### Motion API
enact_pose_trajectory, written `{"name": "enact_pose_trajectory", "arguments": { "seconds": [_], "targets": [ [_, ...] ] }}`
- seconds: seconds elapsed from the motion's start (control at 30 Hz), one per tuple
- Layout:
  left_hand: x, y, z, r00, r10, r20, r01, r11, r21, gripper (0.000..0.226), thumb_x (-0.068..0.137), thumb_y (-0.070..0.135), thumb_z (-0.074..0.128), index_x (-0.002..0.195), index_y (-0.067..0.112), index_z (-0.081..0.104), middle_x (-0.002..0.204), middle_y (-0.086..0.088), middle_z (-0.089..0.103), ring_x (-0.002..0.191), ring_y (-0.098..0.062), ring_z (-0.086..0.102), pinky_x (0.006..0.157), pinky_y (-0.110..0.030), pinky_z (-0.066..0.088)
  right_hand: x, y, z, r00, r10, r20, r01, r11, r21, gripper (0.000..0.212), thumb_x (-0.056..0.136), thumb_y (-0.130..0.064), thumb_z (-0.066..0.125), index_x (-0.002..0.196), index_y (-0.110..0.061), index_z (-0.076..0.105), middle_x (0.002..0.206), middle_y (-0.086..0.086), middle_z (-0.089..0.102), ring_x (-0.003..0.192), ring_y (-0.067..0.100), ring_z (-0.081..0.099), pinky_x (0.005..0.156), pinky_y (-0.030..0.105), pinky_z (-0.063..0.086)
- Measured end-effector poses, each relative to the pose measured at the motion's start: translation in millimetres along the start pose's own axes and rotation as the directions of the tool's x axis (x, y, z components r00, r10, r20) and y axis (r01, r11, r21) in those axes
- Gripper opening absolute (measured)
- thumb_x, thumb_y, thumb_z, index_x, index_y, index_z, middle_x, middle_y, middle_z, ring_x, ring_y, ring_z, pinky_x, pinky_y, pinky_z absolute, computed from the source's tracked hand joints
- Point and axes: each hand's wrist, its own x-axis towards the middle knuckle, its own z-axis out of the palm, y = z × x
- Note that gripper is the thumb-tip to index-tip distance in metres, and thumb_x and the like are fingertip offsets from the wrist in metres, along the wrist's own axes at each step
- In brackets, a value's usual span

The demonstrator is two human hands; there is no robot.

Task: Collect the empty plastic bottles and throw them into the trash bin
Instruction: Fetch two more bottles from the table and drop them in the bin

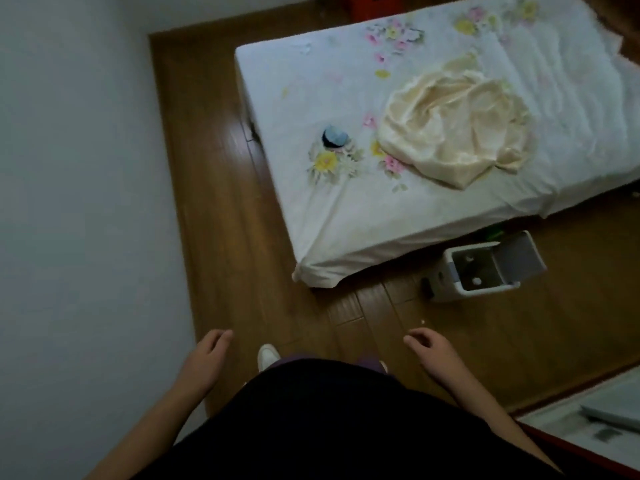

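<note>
A white trash bin [450, 271] with its lid [519, 256] flipped up stands on the wooden floor beside the bed's near edge; small pale round shapes show inside it. No plastic bottle is clearly visible outside the bin. A small dark and light-blue round object [334, 137] sits on the flowered sheet; what it is I cannot tell. My left hand [207, 355] hangs low at the left, holding nothing, its fingers loosely curled. My right hand [433, 348] hangs low in front of the bin, also holding nothing.
A bed [294, 109] with a white floral sheet fills the upper right, with a crumpled cream cloth [453, 123] on it. A white wall [76, 202] runs along the left. A red crate [374, 5] sits at the top. A white surface [588, 420] is at the lower right.
</note>
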Motion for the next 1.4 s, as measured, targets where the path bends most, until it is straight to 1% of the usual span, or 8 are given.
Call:
{"name": "enact_pose_trajectory", "arguments": {
  "seconds": [0.17, 0.33, 0.47, 0.67, 0.87, 1.03, 1.13, 1.4],
  "targets": [
    [-22.7, -87.7, -59.2, 0.989, -0.122, -0.089, 0.111, 0.987, -0.116, 0.027, 0.105, 0.044, 0.042, 0.103, 0.026, 0.062, 0.107, 0.0, 0.066, 0.103, -0.024, 0.065, 0.089, -0.04, 0.047, 7.4, -76.5, 81.1, 0.991, -0.132, 0.033, 0.136, 0.978, -0.16, 0.035, 0.096, -0.033, 0.062, 0.126, -0.016, 0.062, 0.11, -0.002, 0.06, 0.099, 0.01, 0.053, 0.082, 0.028, 0.042],
    [-15.2, -131.4, -123.5, 0.97, -0.177, -0.164, 0.14, 0.967, -0.212, 0.023, 0.104, 0.039, 0.048, 0.094, 0.027, 0.064, 0.101, -0.002, 0.07, 0.096, -0.025, 0.068, 0.088, -0.04, 0.051, 11.2, -130.4, 153.5, 0.975, -0.22, 0.038, 0.223, 0.956, -0.189, 0.034, 0.094, -0.032, 0.065, 0.123, -0.015, 0.065, 0.106, -0.002, 0.065, 0.083, -0.004, 0.053, 0.066, 0.018, 0.041],
    [3.9, -133.4, -156.8, 0.97, -0.203, -0.136, 0.159, 0.948, -0.277, 0.024, 0.104, 0.035, 0.049, 0.098, 0.021, 0.067, 0.102, -0.004, 0.071, 0.089, -0.02, 0.068, 0.074, -0.035, 0.048, 14.3, -151.7, 180.0, 0.977, -0.201, 0.07, 0.212, 0.954, -0.214, 0.035, 0.093, -0.034, 0.065, 0.124, -0.018, 0.064, 0.103, -0.008, 0.064, 0.089, 0.0, 0.057, 0.066, 0.016, 0.042],
    [45.8, -117.1, -194.1, 0.982, -0.159, -0.099, 0.13, 0.961, -0.245, 0.022, 0.104, 0.04, 0.047, 0.096, 0.028, 0.064, 0.098, 0.003, 0.069, 0.092, -0.015, 0.068, 0.077, -0.033, 0.048, 41.0, -178.3, 196.2, 0.987, -0.145, 0.068, 0.158, 0.95, -0.269, 0.032, 0.094, -0.034, 0.064, 0.121, -0.016, 0.065, 0.102, -0.007, 0.065, 0.093, 0.008, 0.062, 0.071, 0.023, 0.05],
    [105.3, -108.4, -228.4, 0.97, -0.223, -0.093, 0.192, 0.945, -0.264, 0.022, 0.103, 0.041, 0.049, 0.094, 0.028, 0.064, 0.097, 0.003, 0.07, 0.09, -0.016, 0.069, 0.083, -0.038, 0.051, 95.1, -230.2, 215.7, 0.994, -0.086, 0.072, 0.102, 0.961, -0.257, 0.032, 0.093, -0.031, 0.067, 0.117, -0.01, 0.069, 0.1, 0.003, 0.071, 0.092, 0.018, 0.066, 0.078, 0.035, 0.054],
    [164.2, -92.3, -268.8, 0.931, -0.35, -0.101, 0.3, 0.893, -0.335, 0.025, 0.104, 0.038, 0.047, 0.097, 0.02, 0.064, 0.1, -0.002, 0.069, 0.089, -0.018, 0.068, 0.085, -0.041, 0.051, 155.4, -332.7, 239.9, 0.985, -0.087, 0.151, 0.132, 0.94, -0.315, 0.032, 0.094, -0.034, 0.062, 0.118, -0.013, 0.067, 0.098, 0.0, 0.07, 0.089, 0.015, 0.066, 0.077, 0.034, 0.056],
    [198.5, -73.4, -292.9, 0.92, -0.366, -0.138, 0.299, 0.886, -0.353, 0.025, 0.105, 0.032, 0.048, 0.093, 0.017, 0.064, 0.097, -0.006, 0.07, 0.088, -0.024, 0.069, 0.085, -0.042, 0.051, 182.0, -415.7, 257.7, 0.956, -0.178, 0.235, 0.256, 0.898, -0.357, 0.035, 0.095, -0.035, 0.062, 0.122, -0.013, 0.066, 0.109, 0.004, 0.071, 0.097, 0.018, 0.066, 0.088, 0.036, 0.055],
    [310.8, -13.8, -362.4, 0.894, -0.399, -0.204, 0.277, 0.849, -0.449, 0.024, 0.104, 0.018, 0.051, 0.089, 0.007, 0.067, 0.094, -0.018, 0.074, 0.075, -0.03, 0.068, 0.068, -0.034, 0.046, 239.0, -626.9, 283.6, 0.841, -0.379, 0.386, 0.505, 0.806, -0.309, 0.031, 0.096, -0.039, 0.058, 0.122, -0.023, 0.063, 0.109, -0.009, 0.063, 0.098, 0.005, 0.058, 0.075, 0.015, 0.044]
  ]
}}
